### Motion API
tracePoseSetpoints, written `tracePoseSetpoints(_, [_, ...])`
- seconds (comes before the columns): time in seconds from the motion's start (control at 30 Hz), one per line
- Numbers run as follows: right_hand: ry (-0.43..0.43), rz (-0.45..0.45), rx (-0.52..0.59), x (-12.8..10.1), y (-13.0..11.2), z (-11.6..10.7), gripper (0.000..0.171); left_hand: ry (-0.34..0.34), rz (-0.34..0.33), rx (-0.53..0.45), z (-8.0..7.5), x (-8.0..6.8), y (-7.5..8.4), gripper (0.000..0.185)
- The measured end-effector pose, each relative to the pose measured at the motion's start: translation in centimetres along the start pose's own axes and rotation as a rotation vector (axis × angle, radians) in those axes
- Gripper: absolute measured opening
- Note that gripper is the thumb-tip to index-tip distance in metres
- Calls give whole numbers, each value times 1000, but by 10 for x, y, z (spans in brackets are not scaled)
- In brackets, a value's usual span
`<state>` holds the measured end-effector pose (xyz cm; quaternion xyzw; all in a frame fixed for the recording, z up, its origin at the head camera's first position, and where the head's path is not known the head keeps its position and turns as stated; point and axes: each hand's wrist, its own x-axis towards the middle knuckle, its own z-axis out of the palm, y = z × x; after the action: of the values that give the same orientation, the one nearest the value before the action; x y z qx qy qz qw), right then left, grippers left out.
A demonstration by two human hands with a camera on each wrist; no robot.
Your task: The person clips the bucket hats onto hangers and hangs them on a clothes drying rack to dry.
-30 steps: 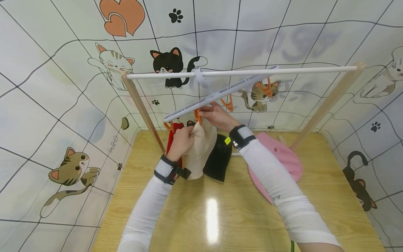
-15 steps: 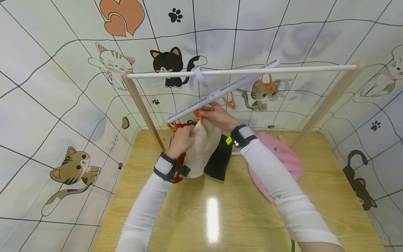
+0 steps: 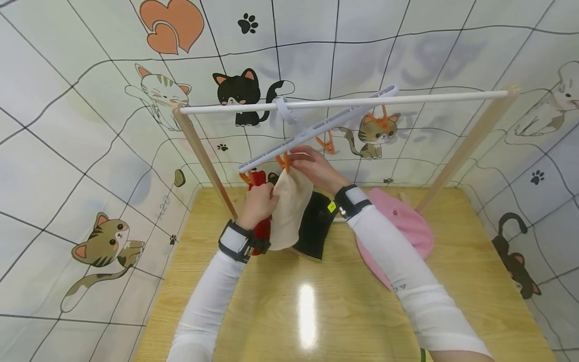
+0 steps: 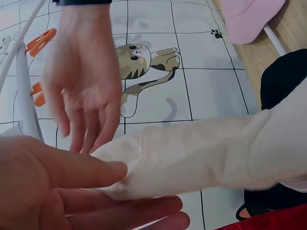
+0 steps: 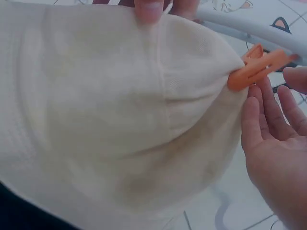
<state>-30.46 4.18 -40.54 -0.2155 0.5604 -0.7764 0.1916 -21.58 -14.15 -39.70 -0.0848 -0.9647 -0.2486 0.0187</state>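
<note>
Cream hat (image 3: 289,208) just clipped to the hanger's orange peg (image 5: 254,69)

Left hand (image 3: 259,203) pinches the hat's edge below the peg; right hand (image 3: 316,168), fingers loosely spread, sits beside the peg. Likely next: letting go gently. Under both hands lies the wooden worktop (image 3: 316,301), cat-print sheets behind.

Light: bright, even | glare: white streak on the glossy worktop (image 3: 306,314) (overhead source) | head view: wide-angle bending at edges | wrist views: close, soft, right hand (image 4: 84,81) blurred
</note>
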Motion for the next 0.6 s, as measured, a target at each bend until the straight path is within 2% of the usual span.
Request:
tracePoseSetpoints(0.1, [19, 8, -12, -6, 5, -7, 35, 3, -14, -4, -2, -2, -2, 15])
tracePoseSetpoints(0.2, [28, 32, -36, -13, 11, -15, 33, 43, -7, -11, -7, -4, -2, 18])
tracePoseSetpoints(0.4, [36, 83, -43, -28, 25, -32, 31, 181, 66, -38, -22, -10, 8, 18])
tracePoseSetpoints(0.6, [19, 143, -79, -41, 42, -46, 28, 255, 126, -55, -29, -15, 22, 14])
